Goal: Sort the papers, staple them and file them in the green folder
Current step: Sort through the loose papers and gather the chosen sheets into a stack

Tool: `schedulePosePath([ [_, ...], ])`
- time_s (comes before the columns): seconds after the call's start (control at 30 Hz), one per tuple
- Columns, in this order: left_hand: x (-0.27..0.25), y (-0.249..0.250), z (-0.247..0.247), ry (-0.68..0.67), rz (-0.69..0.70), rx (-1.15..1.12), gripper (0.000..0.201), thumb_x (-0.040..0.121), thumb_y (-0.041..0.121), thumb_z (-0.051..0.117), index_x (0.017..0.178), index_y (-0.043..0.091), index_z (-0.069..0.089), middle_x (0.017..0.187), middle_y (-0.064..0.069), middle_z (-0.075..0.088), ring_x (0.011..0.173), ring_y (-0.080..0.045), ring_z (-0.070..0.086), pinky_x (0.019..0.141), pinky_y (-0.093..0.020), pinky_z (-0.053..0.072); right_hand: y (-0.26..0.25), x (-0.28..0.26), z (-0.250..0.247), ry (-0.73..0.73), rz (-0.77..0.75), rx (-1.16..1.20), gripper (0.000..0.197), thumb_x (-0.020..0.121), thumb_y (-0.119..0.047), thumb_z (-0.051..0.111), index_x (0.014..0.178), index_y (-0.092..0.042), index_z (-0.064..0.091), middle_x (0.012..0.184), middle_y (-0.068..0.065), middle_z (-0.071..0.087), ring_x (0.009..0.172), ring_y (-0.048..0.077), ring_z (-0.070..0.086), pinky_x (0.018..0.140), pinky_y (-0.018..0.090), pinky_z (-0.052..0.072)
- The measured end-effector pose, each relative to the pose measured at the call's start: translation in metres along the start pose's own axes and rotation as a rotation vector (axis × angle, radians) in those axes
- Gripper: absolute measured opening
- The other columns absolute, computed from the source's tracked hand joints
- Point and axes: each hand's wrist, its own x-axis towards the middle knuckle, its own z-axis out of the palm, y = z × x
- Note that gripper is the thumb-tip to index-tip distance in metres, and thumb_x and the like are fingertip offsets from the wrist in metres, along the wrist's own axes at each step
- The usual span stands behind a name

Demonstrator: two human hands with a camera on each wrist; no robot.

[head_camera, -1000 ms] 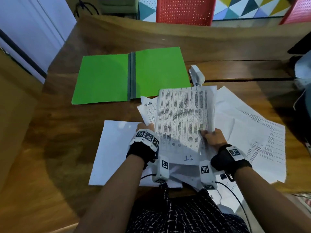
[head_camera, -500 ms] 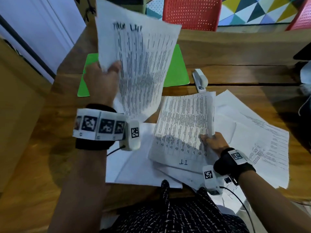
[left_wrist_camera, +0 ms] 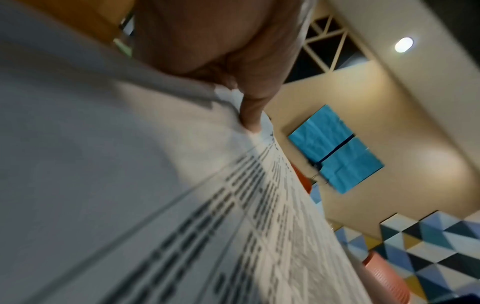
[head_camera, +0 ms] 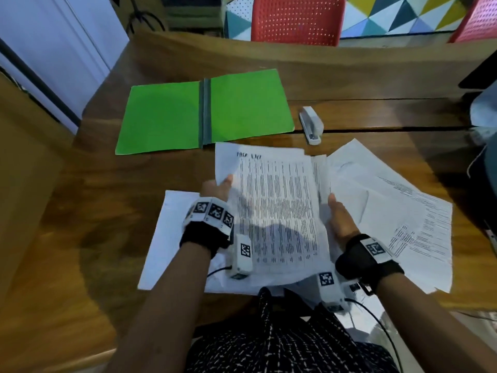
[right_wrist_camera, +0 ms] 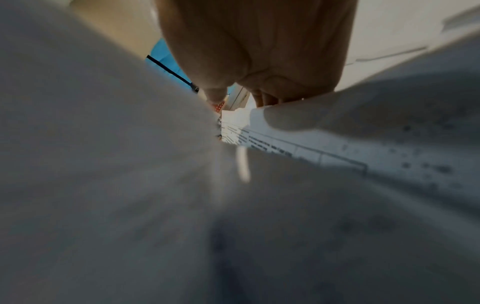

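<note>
A stack of printed papers [head_camera: 277,211] with a handwritten heading sits in front of me, held at both side edges. My left hand [head_camera: 217,188] grips its left edge, thumb on top; the left wrist view shows the thumb pressing the printed papers [left_wrist_camera: 233,205]. My right hand [head_camera: 338,214] grips the right edge, with fingers under the sheets [right_wrist_camera: 285,133]. The green folder [head_camera: 204,114] lies open and flat beyond the stack. A white stapler [head_camera: 312,125] lies just right of the folder.
More loose printed sheets [head_camera: 398,211] spread to the right on the wooden table [head_camera: 80,211], and a blank sheet [head_camera: 172,238] lies under my left wrist. Red chairs [head_camera: 295,17] stand beyond the far edge.
My left hand has brought the sheet it held up in the air down onto the stack held by my right hand. The folder is in full view again.
</note>
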Motion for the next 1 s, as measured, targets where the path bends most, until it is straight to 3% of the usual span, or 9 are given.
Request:
schedulePosePath([
  [0.07, -0.001, -0.011, 0.015, -0.027, -0.081, 0.131, 0.065, 0.093, 0.048, 0.041, 0.125, -0.008, 0.051, 0.134, -0.027, 0.051, 0.121, -0.037, 0.05, 0.101, -0.038, 0.041, -0.004, -0.009, 0.007, -0.075, -0.01, -0.034, 0.071, 0.092, -0.056, 0.028, 0.125, 0.002, 0.051, 0.124, 0.016, 0.056, 0.117, 0.03, 0.053, 0.108, 0.043, 0.036],
  [0.1, -0.004, -0.013, 0.023, -0.024, -0.098, 0.182, 0.066, 0.094, 0.048, 0.038, 0.129, -0.007, 0.047, 0.139, -0.026, 0.044, 0.127, -0.037, 0.042, 0.108, -0.041, 0.034, -0.004, -0.012, 0.011, -0.097, -0.012, -0.1, 0.064, 0.095, -0.05, 0.029, 0.126, 0.003, 0.048, 0.125, 0.012, 0.054, 0.118, 0.026, 0.051, 0.106, 0.039, 0.034],
  [0.2, -0.012, -0.015, 0.043, -0.054, -0.065, 0.278, 0.063, 0.093, 0.048, 0.04, 0.133, -0.001, 0.042, 0.14, -0.023, 0.033, 0.129, -0.037, 0.033, 0.109, -0.041, 0.027, 0.006, -0.006, 0.018, -0.141, -0.013, -0.285, 0.053, 0.094, -0.032, 0.046, 0.132, 0.004, 0.032, 0.137, 0.013, 0.044, 0.124, 0.027, 0.044, 0.103, 0.037, 0.035],
  [0.3, -0.007, -0.02, 0.045, -0.116, -0.001, 0.268, 0.06, 0.091, 0.039, 0.051, 0.133, -0.001, 0.039, 0.137, -0.021, 0.041, 0.127, -0.036, 0.042, 0.104, -0.039, 0.035, 0.014, 0.004, 0.015, -0.072, -0.037, -0.447, 0.04, 0.091, -0.016, 0.053, 0.124, 0.004, 0.042, 0.133, 0.022, 0.05, 0.121, 0.034, 0.048, 0.101, 0.038, 0.039],
  [0.43, 0.005, -0.037, 0.013, 0.115, 0.015, 0.203, 0.052, 0.085, 0.031, 0.062, 0.125, 0.005, 0.042, 0.125, -0.017, 0.049, 0.122, -0.035, 0.045, 0.097, -0.038, 0.04, 0.015, 0.008, 0.008, 0.009, -0.064, -0.532, 0.032, 0.091, -0.017, 0.054, 0.113, 0.005, 0.054, 0.121, 0.022, 0.062, 0.113, 0.034, 0.056, 0.092, 0.032, 0.043],
  [0.57, 0.01, -0.063, -0.037, 0.297, -0.317, 0.425, 0.098, 0.07, 0.048, 0.073, 0.141, 0.004, 0.022, 0.151, -0.018, 0.015, 0.141, -0.035, 0.013, 0.113, -0.049, 0.022, 0.013, 0.007, 0.007, 0.032, -0.074, -0.561, 0.033, 0.093, -0.024, 0.051, 0.108, 0.005, 0.056, 0.113, 0.027, 0.062, 0.107, 0.036, 0.057, 0.084, 0.031, 0.042],
  [0.67, 0.01, -0.083, -0.055, 0.361, -0.381, 0.428, 0.121, 0.058, 0.058, 0.077, 0.143, 0.0, 0.013, 0.155, -0.019, 0.007, 0.144, -0.034, 0.004, 0.115, -0.053, 0.014, 0.016, 0.008, 0.01, 0.041, -0.081, -0.577, 0.036, 0.093, -0.029, 0.049, 0.107, 0.004, 0.057, 0.112, 0.028, 0.061, 0.106, 0.038, 0.057, 0.087, 0.035, 0.044],
  [0.87, 0.004, -0.075, -0.055, 0.262, -0.36, 0.567, 0.093, 0.066, 0.056, 0.072, 0.13, -0.003, 0.039, 0.146, -0.019, 0.021, 0.135, -0.037, 0.021, 0.108, -0.05, 0.029, 0.016, 0.002, 0.026, -0.108, -0.084, -0.652, 0.031, 0.092, -0.026, 0.05, 0.113, -0.003, 0.05, 0.121, 0.021, 0.058, 0.113, 0.037, 0.054, 0.098, 0.044, 0.042],
  [1.0, 0.006, -0.065, -0.06, 0.099, -0.306, 0.445, 0.059, 0.083, 0.029, 0.066, 0.127, -0.004, 0.043, 0.141, -0.022, 0.035, 0.125, -0.04, 0.043, 0.099, -0.045, 0.041, 0.013, -0.002, 0.035, -0.112, -0.099, -0.661, 0.021, 0.091, -0.012, 0.048, 0.108, 0.001, 0.05, 0.112, 0.024, 0.06, 0.107, 0.034, 0.055, 0.092, 0.04, 0.042],
])
